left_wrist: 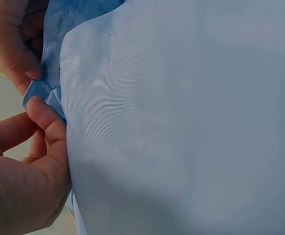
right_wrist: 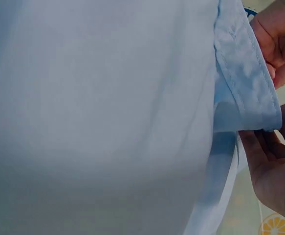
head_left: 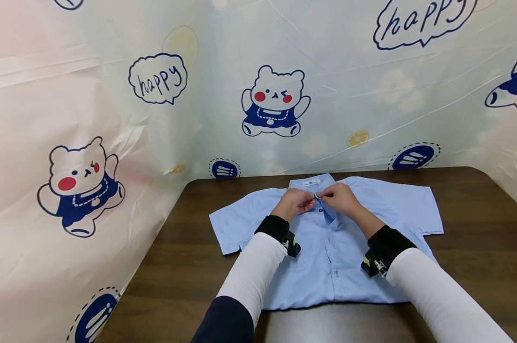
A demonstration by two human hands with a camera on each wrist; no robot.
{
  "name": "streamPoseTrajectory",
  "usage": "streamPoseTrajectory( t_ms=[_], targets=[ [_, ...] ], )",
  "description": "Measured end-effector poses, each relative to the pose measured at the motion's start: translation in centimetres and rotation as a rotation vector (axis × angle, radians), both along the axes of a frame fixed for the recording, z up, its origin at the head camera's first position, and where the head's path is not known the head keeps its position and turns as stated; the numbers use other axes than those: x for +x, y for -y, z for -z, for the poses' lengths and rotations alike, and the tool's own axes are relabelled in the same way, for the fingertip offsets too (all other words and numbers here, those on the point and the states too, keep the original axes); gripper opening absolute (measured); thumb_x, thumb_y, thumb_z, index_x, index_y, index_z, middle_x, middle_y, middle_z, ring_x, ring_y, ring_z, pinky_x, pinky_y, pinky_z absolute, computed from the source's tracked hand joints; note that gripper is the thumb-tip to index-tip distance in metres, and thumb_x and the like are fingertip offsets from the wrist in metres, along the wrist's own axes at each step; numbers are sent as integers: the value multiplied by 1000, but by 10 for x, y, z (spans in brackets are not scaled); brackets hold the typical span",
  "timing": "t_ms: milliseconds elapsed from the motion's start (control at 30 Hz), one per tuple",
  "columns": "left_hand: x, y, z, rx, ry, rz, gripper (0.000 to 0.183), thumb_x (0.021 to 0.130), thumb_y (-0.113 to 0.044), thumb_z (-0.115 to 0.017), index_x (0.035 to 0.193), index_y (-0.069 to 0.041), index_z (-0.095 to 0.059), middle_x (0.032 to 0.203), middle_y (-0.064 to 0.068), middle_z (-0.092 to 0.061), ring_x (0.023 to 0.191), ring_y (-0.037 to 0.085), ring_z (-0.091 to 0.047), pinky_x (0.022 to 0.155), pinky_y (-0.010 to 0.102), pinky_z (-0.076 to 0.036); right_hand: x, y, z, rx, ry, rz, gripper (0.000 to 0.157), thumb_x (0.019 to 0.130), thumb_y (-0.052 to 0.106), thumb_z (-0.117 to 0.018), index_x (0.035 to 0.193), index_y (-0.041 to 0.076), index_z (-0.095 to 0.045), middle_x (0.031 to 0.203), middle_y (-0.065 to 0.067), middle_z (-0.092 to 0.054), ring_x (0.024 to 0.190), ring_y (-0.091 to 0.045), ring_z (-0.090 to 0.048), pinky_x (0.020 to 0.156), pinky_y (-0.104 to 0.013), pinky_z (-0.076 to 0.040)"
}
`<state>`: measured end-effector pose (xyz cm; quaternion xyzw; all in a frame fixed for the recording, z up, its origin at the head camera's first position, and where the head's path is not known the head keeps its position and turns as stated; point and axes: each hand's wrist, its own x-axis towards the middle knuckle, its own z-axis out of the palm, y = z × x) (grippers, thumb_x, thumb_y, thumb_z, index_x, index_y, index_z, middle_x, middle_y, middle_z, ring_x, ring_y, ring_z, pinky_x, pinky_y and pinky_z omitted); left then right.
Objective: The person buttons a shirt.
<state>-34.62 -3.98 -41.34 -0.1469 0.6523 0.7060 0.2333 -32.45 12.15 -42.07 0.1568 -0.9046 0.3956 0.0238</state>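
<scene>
A light blue short-sleeved shirt (head_left: pixel 299 267) lies front up, its collar (head_left: pixel 306 183) toward the wall. Just below the collar, my left hand (head_left: pixel 299 201) and right hand (head_left: pixel 340 197) meet at the front opening, fingertips almost together. In the left wrist view, my left hand (left_wrist: pixel 30 171) pinches a small fold of the shirt's edge, with my right hand (left_wrist: pixel 12 44) gripping the same edge just above. The right wrist view has my right hand (right_wrist: pixel 274 169) pinching the end of the stitched placket (right_wrist: pixel 252 88). A dark button (head_left: pixel 320 210) shows below the fingers.
The shirt rests on a dark wooden table (head_left: pixel 168 267). A pale curtain (head_left: pixel 348 85) printed with bears and "happy" bubbles hangs behind and at the left. Both sleeves of the shirt lie spread out to the sides. Black cameras are strapped to both wrists.
</scene>
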Motion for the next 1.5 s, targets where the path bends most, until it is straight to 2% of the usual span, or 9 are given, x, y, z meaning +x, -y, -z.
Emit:
streamPoseTrajectory(
  t_ms=[233, 367, 533, 667, 867, 1033, 1167, 1333, 1500],
  targets=[
    [1, 0, 2, 37, -10, 94, 12, 98, 1, -54, 90, -6, -59, 73, 6, -57, 65, 12, -54, 61, 21, -45, -4, -1, 0, -95, 156, 51, 24, 97, 14, -60, 104, -6, -71, 100, -16, -67, 87, -24, -55, 75, -33, -45],
    [2, -1, 1, 34, -25, 86, 10, 97, 3, -55, 94, -4, -61, 73, 5, -57, 64, 12, -55, 61, 21, -47, -6, -1, -1, -111, 215, 68, 25, 96, 16, -62, 104, -7, -70, 97, -12, -65, 87, -22, -54, 74, -31, -45],
    [3, -3, 0, 17, -35, -2, 16, 92, 8, -59, 106, 4, -67, 74, 6, -60, 65, 14, -58, 66, 23, -52, -6, 1, -4, -76, 202, 77, 23, 92, 15, -66, 100, -6, -72, 90, -9, -67, 82, -21, -55, 69, -28, -45],
    [4, -4, 1, 10, -20, -51, 12, 88, 5, -63, 100, 6, -66, 76, 8, -62, 67, 16, -62, 74, 27, -56, -4, 4, -5, -51, 177, 89, 21, 89, 14, -68, 96, -4, -73, 85, -8, -67, 80, -21, -56, 69, -29, -47],
    [5, -2, 1, 16, 17, -68, 12, 86, -5, -69, 95, 2, -67, 78, 8, -64, 66, 16, -63, 75, 28, -56, -2, 7, -5, 29, 86, 84, 15, 86, 14, -70, 88, -1, -75, 77, -5, -68, 74, -20, -58, 67, -31, -48],
    [7, -3, 1, -16, -32, -87, 17, 85, 0, -72, 100, 4, -65, 77, 9, -63, 64, 16, -62, 74, 29, -57, -1, 7, -6, 31, 106, 104, 16, 88, 15, -71, 90, 0, -75, 80, -8, -69, 76, -22, -58, 68, -32, -50],
    [9, -10, 4, -78, -91, -122, 17, 86, 4, -68, 102, 6, -64, 77, 9, -62, 61, 14, -61, 70, 28, -57, 0, 7, -5, 27, 136, 115, 17, 89, 15, -70, 93, -1, -75, 83, -9, -70, 80, -23, -59, 72, -34, -50],
    [11, -19, 7, -204, -137, -165, 15, 88, 3, -67, 102, 5, -64, 78, 8, -63, 57, 11, -58, 60, 23, -53, 1, 6, -5, 29, 107, 116, 16, 88, 14, -71, 91, -1, -76, 82, -9, -70, 81, -24, -59, 72, -36, -50],
    [12, -22, 5, -278, -166, -161, 15, 87, 5, -65, 102, 6, -63, 77, 8, -60, 53, 11, -55, 54, 21, -48, 2, 7, -7, 26, 76, 123, 15, 86, 13, -72, 89, -1, -76, 80, -8, -71, 79, -23, -60, 70, -35, -49]
  ],
)
